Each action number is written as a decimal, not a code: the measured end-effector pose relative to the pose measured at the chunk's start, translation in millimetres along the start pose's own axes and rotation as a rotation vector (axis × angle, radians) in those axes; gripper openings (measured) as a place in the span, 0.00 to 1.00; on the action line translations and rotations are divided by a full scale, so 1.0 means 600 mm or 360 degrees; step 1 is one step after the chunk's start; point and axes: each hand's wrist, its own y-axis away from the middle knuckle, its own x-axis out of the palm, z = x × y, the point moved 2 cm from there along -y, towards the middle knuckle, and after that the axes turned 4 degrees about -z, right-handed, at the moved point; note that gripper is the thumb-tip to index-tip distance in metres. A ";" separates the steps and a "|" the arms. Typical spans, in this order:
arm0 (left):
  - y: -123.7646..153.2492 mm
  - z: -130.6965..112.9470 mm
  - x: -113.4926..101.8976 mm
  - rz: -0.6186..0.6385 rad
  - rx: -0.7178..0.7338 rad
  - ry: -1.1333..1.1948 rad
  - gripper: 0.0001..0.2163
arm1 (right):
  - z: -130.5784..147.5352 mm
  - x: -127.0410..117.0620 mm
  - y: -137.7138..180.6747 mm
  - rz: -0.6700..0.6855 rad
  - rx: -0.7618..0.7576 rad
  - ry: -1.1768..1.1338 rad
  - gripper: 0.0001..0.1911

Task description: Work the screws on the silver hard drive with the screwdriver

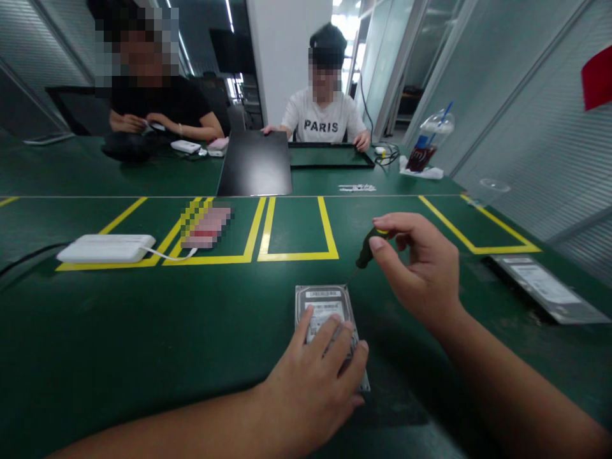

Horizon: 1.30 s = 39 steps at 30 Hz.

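A silver hard drive with white labels lies flat on the green table in front of me. My left hand rests over it, fingers spread across its top and right edge, holding it against the table and covering its lower part. In my right hand is a screwdriver with a dark green handle, gripped near the handle's end between thumb and fingers. The slanted shaft reaches the drive's far right corner; whether the tip sits in a screw is too small to tell.
A second drive-like unit lies at the right. At the left are a white power bank and a pink device on a cable. Yellow tape marks the table. Two people sit opposite, one holding a dark panel and frame.
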 end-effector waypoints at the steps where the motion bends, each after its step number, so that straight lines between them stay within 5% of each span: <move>1: 0.000 0.000 0.000 -0.0003 0.0001 -0.0001 0.26 | 0.000 0.000 0.000 -0.0007 -0.0023 0.0005 0.07; 39: -0.001 0.001 -0.001 -0.0021 0.0017 -0.0028 0.26 | -0.005 0.002 0.001 -0.0029 -0.0041 0.0062 0.06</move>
